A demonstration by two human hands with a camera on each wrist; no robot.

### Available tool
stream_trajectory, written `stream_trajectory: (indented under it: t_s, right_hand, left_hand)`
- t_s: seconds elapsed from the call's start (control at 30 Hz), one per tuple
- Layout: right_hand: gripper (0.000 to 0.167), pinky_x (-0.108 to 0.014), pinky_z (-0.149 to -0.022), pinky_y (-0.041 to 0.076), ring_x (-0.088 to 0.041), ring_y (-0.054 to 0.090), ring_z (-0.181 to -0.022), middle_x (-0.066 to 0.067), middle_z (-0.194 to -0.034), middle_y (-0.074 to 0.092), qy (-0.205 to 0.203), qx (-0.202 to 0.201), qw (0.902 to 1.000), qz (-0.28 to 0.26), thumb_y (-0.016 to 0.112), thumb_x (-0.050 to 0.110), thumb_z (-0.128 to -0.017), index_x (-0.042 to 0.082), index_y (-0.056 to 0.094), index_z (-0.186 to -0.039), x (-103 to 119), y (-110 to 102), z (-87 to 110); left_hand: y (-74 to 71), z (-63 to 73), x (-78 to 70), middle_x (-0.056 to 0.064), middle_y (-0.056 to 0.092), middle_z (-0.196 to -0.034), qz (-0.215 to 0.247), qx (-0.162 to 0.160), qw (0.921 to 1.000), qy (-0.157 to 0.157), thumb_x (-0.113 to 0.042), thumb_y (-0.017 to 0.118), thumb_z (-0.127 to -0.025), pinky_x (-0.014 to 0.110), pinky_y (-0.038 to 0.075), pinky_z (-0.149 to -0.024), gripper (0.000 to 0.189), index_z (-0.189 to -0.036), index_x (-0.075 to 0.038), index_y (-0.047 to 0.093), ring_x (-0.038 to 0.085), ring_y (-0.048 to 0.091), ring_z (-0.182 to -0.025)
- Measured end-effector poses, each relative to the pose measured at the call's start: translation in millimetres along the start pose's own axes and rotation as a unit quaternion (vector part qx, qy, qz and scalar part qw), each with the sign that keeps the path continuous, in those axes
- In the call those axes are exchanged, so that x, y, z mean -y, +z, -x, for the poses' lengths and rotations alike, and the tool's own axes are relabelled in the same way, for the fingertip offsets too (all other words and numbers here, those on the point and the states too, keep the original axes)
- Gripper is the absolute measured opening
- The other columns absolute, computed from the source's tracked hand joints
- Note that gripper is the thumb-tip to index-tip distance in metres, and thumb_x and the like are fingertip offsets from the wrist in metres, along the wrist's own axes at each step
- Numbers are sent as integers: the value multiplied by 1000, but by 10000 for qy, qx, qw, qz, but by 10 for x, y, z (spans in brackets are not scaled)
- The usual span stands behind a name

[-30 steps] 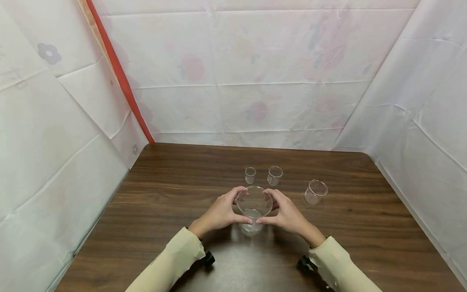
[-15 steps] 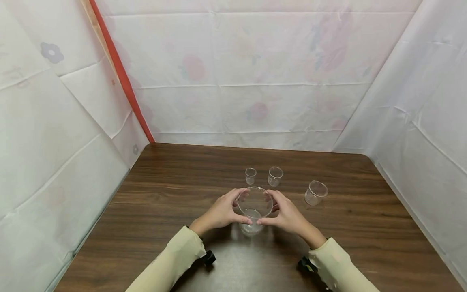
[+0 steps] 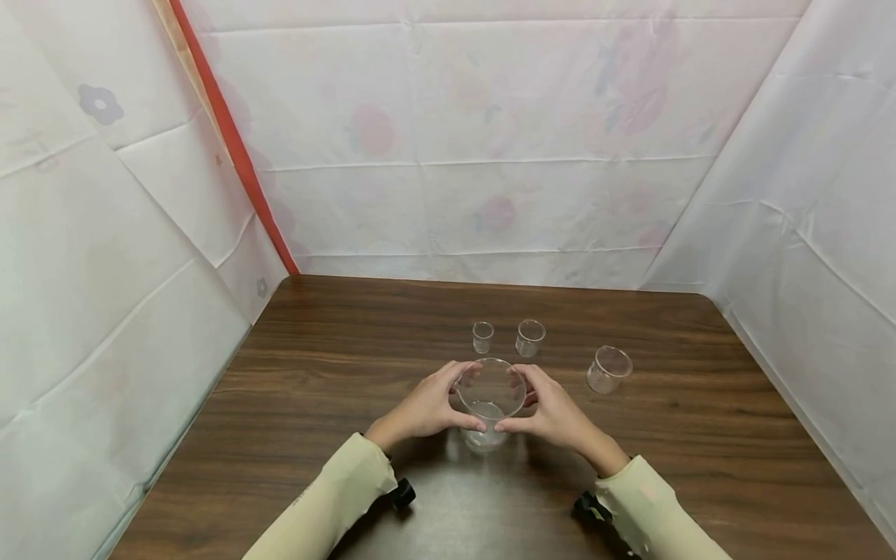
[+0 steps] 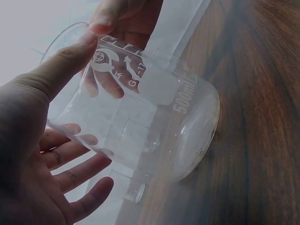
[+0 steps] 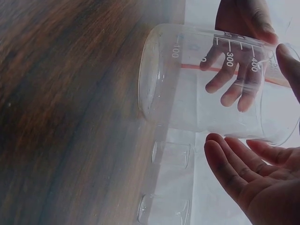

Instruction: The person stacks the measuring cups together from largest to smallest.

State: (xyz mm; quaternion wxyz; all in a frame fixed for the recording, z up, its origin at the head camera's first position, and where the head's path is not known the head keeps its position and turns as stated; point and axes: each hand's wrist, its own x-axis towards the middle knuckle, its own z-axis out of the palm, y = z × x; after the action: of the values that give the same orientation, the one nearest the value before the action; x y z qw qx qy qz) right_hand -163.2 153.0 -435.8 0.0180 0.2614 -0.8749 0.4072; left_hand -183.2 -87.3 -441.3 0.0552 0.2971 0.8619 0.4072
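A large clear glass beaker (image 3: 486, 437), marked 500ml in the left wrist view, stands upright near the middle of the wooden table. My left hand (image 3: 428, 404) grips its upper left side, thumb on the near wall and fingers round the far side. From the right, my right hand (image 3: 549, 408) holds it the same way, with the two thumbs close together at the front. Through the glass no contents show. Whether its base touches the table is hard to tell.
Behind the large beaker stand two small beakers, the smallest one (image 3: 482, 337) and a slightly bigger one (image 3: 530, 339). A medium beaker (image 3: 609, 369) is to the right. White patterned cloth (image 3: 462, 132) walls the wooden table (image 3: 315, 373) at back and sides.
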Motion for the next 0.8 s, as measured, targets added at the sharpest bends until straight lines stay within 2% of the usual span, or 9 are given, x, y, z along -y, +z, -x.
stream_trajectory:
  t_s: [0.17,0.3,0.5,0.8]
  right_hand:
    - [82,-28,-74,56,-27,65,-90,-19,-124,58,45,16,10000,47,88,34,-69,-1,48,-132,18,9,9]
    - [82,-27,-75,56,-27,64,-91,-17,-123,57,46,23,10000,82,87,35,-71,-1,47,-134,29,27,13]
    - [82,-30,-76,56,-27,64,-94,-19,-125,58,-60,51,9999,133,86,35,-72,-1,48,-135,22,7,21]
    - [81,-36,-79,56,-24,62,-97,-18,-120,62,-203,154,9996,147,84,38,-74,-3,49,-135,-4,-64,15]
  left_hand:
    - [3,26,6,5,55,-135,31,-5,10000,12,-42,85,-72,41,50,-95,88,-142,-9,45,21,55,-119]
    - [-6,44,21,5,53,-139,41,19,10000,-63,-42,85,-73,42,49,-97,87,-143,-11,44,22,54,-122]
    - [14,51,37,9,53,-142,319,174,9991,-240,-41,83,-75,45,46,-102,86,-144,-14,40,22,53,-127]
    - [27,25,42,8,54,-140,393,161,9988,-233,-39,84,-74,44,46,-103,85,-143,-16,41,19,54,-125]
